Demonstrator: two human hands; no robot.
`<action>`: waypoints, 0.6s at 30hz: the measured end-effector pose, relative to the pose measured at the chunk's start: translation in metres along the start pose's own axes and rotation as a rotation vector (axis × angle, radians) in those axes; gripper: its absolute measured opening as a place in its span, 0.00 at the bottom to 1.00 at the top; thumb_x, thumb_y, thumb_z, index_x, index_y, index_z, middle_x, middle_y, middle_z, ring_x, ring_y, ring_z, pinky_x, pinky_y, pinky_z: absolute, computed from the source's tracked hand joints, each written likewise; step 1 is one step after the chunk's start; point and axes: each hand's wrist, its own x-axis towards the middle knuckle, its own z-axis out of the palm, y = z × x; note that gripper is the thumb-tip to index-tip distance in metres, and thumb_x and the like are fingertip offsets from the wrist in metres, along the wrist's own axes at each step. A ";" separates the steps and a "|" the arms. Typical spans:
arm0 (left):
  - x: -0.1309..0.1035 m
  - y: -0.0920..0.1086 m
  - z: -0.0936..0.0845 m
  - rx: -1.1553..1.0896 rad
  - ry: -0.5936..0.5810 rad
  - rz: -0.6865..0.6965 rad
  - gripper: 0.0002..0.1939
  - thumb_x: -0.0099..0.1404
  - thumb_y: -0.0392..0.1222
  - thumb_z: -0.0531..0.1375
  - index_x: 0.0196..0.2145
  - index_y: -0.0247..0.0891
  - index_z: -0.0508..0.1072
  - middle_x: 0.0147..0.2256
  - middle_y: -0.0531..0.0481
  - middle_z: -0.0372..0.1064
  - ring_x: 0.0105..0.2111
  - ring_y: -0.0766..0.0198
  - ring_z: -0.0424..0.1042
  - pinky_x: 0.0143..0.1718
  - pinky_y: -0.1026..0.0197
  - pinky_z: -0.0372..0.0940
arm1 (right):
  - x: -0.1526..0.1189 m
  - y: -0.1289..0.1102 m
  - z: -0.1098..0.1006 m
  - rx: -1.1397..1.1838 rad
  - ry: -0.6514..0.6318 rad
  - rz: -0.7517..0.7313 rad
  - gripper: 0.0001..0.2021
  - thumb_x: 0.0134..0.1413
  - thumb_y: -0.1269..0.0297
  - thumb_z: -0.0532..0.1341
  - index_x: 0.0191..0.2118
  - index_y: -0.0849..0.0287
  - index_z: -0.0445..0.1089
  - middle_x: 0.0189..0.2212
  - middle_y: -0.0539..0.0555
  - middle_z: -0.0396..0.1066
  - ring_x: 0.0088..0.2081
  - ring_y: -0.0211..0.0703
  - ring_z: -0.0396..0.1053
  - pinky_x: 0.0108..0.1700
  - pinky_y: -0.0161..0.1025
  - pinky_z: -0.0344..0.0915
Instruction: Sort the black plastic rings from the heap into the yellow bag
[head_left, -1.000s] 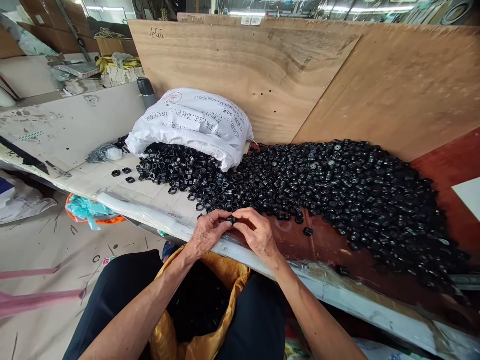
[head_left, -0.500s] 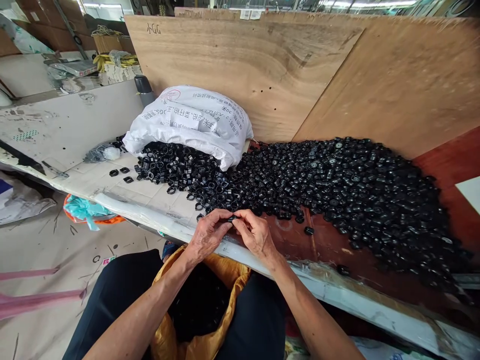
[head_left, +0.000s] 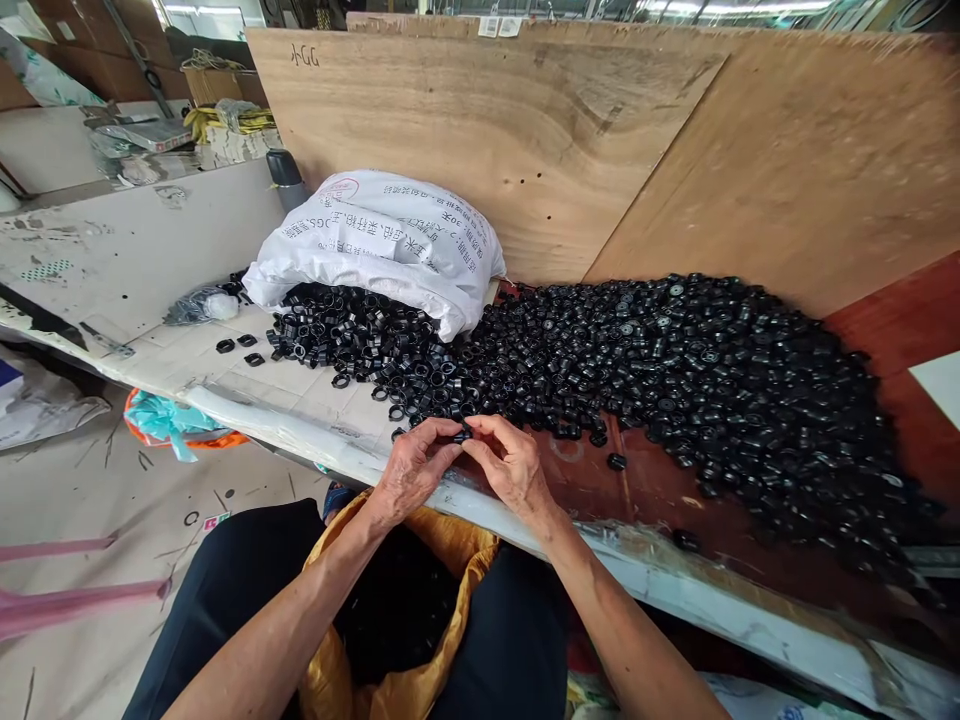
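Above the table's front edge, my left hand and my right hand meet fingertip to fingertip. Both pinch a small black part between thumb and forefinger; the fingers cover much of it. Just behind them lie loose black rings on the pale part of the table. A large heap of black round pieces spreads to the right over a reddish-brown surface. Below my wrists, between the legs, an open yellow sack holds dark pieces.
A white printed sack rests behind the rings, against a plywood board. A dark-lidded bottle stands left of it. The table's wrapped front edge runs below the hands. A basket with a turquoise bag is at lower left.
Both hands stay nearly in place, still pinching. The small black part between the fingertips appears slightly turned. The whole view has shifted very slightly.
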 end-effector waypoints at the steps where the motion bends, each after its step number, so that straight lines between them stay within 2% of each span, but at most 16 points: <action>1: 0.000 0.000 0.000 0.010 0.000 0.029 0.11 0.69 0.40 0.62 0.48 0.40 0.78 0.45 0.46 0.79 0.44 0.59 0.78 0.47 0.58 0.73 | -0.001 0.001 0.001 -0.016 -0.001 0.009 0.08 0.65 0.63 0.64 0.48 0.54 0.77 0.37 0.53 0.79 0.36 0.45 0.76 0.41 0.40 0.72; 6: 0.001 0.003 -0.002 0.070 -0.015 0.093 0.09 0.70 0.39 0.62 0.46 0.40 0.79 0.46 0.46 0.79 0.46 0.59 0.78 0.51 0.57 0.72 | -0.003 0.002 0.001 -0.049 -0.036 0.064 0.07 0.67 0.61 0.62 0.43 0.55 0.77 0.29 0.51 0.77 0.28 0.43 0.73 0.34 0.38 0.69; 9: 0.001 0.003 -0.003 0.068 -0.014 0.103 0.08 0.70 0.39 0.62 0.46 0.40 0.79 0.46 0.46 0.79 0.46 0.58 0.78 0.52 0.56 0.72 | -0.001 -0.001 -0.001 -0.030 -0.048 0.072 0.07 0.67 0.61 0.62 0.40 0.55 0.77 0.30 0.51 0.78 0.29 0.42 0.73 0.34 0.37 0.68; 12: 0.000 0.001 -0.002 0.028 -0.027 0.042 0.09 0.70 0.42 0.63 0.47 0.40 0.79 0.45 0.46 0.79 0.44 0.58 0.78 0.49 0.56 0.73 | 0.001 -0.002 0.000 -0.047 -0.031 0.047 0.08 0.67 0.61 0.62 0.37 0.55 0.77 0.32 0.51 0.78 0.30 0.42 0.72 0.35 0.37 0.67; 16: 0.000 -0.003 -0.001 0.011 -0.005 0.033 0.10 0.70 0.42 0.63 0.47 0.40 0.78 0.45 0.46 0.79 0.44 0.58 0.78 0.47 0.57 0.74 | 0.000 0.002 0.003 -0.140 -0.024 -0.008 0.19 0.70 0.59 0.60 0.24 0.56 0.67 0.22 0.48 0.68 0.25 0.38 0.63 0.32 0.36 0.62; 18: 0.000 -0.004 -0.001 0.019 -0.008 0.053 0.10 0.70 0.42 0.63 0.47 0.40 0.78 0.46 0.46 0.79 0.45 0.58 0.78 0.48 0.57 0.74 | -0.001 0.003 0.004 -0.152 -0.025 0.002 0.22 0.70 0.58 0.59 0.22 0.56 0.63 0.20 0.47 0.64 0.24 0.37 0.60 0.31 0.35 0.61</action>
